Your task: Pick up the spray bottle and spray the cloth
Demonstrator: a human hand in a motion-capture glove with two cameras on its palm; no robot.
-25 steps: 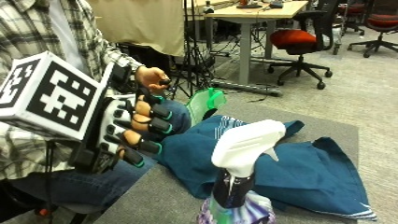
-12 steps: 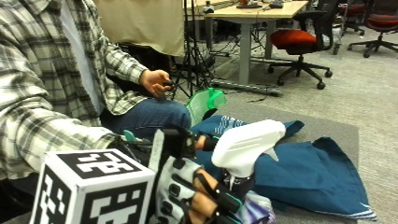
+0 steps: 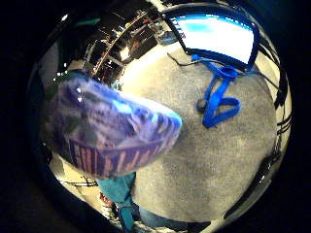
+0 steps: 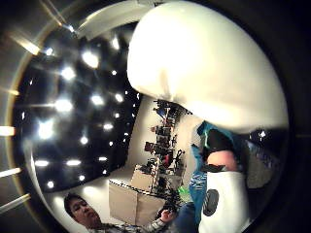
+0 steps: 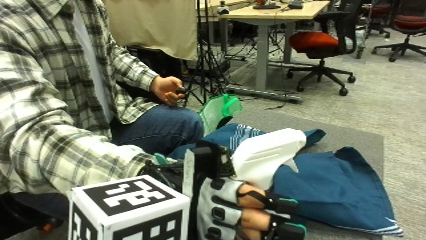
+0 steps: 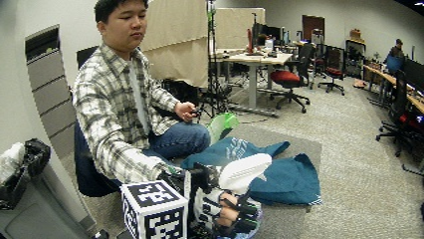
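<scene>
The spray bottle's white head (image 5: 269, 152) stands out above my gloved right hand (image 5: 246, 210), whose fingers curl round the bottle just under the head. The nozzle points away from the person, over the blue cloth (image 5: 333, 190), which lies crumpled on the grey table (image 5: 346, 135). The wide outside view shows the same: hand (image 6: 222, 209), spray bottle (image 6: 244, 169), cloth (image 6: 285, 174). The bottle's purple labelled body (image 3: 102, 131) sits close to the palm in the little finger side view, and its white head (image 4: 204, 63) fills the thumb side view.
A green object (image 5: 219, 110) stands at the table's far edge by the person's knee. The bare left hand (image 5: 166, 90) holds a small black thing over the lap. A blue lanyard (image 3: 218, 92) lies on the table. Office chairs and desks stand behind.
My gloved hand came down from beside the person's knee to the bottle and its fingers curled round it. The spray head now leans toward the cloth.
</scene>
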